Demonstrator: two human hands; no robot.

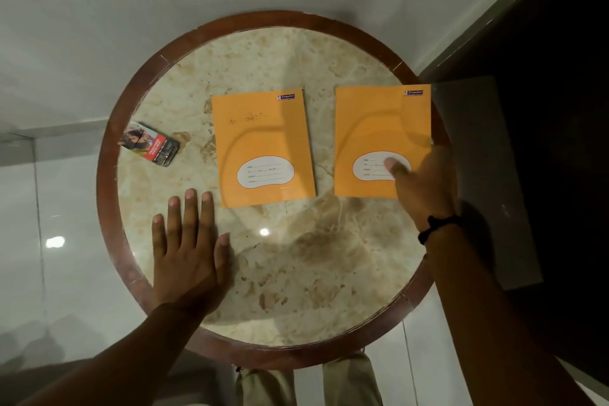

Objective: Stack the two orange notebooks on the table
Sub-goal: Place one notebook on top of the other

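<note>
Notebooks lie side by side on the round table [145, 277], a marble-patterned top inside a dark wooden rim. The left orange notebook [262, 145] rests flat near the middle of the table, cover up, slightly turned, with a white label patch toward its near edge and a small logo at its far right corner. The right orange notebook [372, 128] sits apart from it, a strip of bare marble between them, its right edge reaching the table's rim. The right hand [423, 184] is over that notebook's near right corner, a fingertip pressed on its white label; whether the fingers pinch the cover's edge cannot be told. A dark band circles the right wrist. The left hand [188, 247] lies open, palm down, fingers spread flat on the marble, near and left of the left notebook without touching it. A small printed packet [150, 147] lies near the table's left rim
</note>
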